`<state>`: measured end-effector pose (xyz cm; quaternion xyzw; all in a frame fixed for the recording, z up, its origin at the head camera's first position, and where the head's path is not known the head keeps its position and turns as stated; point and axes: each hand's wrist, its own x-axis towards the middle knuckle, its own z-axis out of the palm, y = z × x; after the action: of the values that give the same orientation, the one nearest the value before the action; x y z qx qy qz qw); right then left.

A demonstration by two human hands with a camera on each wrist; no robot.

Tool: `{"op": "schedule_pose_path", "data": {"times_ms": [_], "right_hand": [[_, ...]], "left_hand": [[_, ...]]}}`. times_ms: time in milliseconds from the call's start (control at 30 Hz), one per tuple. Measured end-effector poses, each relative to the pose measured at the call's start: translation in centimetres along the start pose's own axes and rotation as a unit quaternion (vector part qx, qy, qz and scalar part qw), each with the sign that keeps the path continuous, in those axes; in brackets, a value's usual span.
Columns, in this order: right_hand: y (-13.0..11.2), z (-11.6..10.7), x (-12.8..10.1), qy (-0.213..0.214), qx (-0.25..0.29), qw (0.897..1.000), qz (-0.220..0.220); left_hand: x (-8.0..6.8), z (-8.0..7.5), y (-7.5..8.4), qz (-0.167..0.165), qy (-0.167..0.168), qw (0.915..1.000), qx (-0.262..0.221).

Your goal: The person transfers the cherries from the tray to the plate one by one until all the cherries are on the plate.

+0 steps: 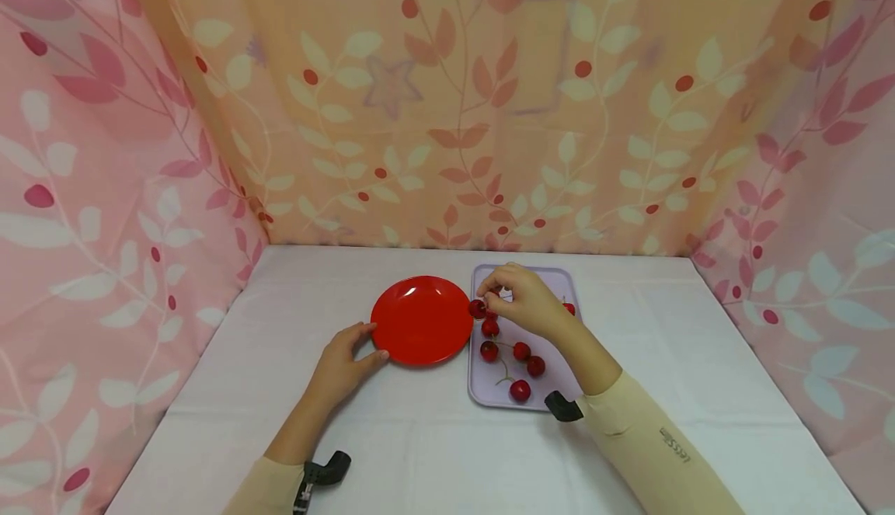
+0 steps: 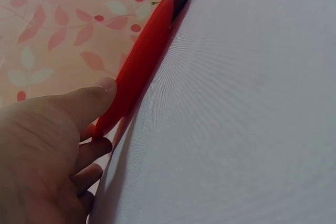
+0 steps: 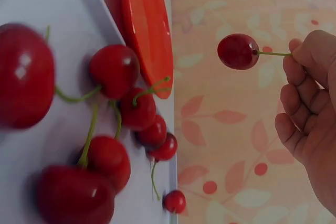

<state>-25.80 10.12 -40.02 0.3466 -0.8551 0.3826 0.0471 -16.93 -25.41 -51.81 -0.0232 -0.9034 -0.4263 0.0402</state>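
A red plate point(image 1: 422, 319) lies on the white table beside a lilac tray point(image 1: 489, 394) that carries several red cherries point(image 1: 519, 351). My left hand point(image 1: 345, 362) rests at the plate's near left rim point(image 2: 137, 66), thumb against the edge and fingers by it. My right hand point(image 1: 523, 297) hovers over the tray and pinches the green stem of one cherry point(image 1: 478, 308), which hangs in the air at the tray's left edge next to the plate. In the right wrist view that cherry point(image 3: 238, 51) dangles from my fingertips point(image 3: 310, 51) above the other cherries point(image 3: 114, 70) and the plate point(image 3: 144, 22).
Pink and peach leaf-print cloth walls point(image 1: 447, 103) close in the white table point(image 1: 664, 328) on three sides. Bare tabletop stretches right of the tray and along the front edge.
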Motion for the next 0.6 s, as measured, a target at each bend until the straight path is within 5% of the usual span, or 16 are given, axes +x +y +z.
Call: {"op": "schedule_pose_path", "data": {"times_ms": [200,600], "right_hand": [[0.0,2.2,3.0,-0.017,0.003,1.0,-0.009],[1.5,6.8,6.3,-0.073,-0.006,0.997,0.024]], "left_hand": [[-0.3,-0.1,0.3,-0.01,0.007,0.9999,0.001],[0.2,0.4,0.2,0.025,-0.007,0.9995,-0.017]]}}
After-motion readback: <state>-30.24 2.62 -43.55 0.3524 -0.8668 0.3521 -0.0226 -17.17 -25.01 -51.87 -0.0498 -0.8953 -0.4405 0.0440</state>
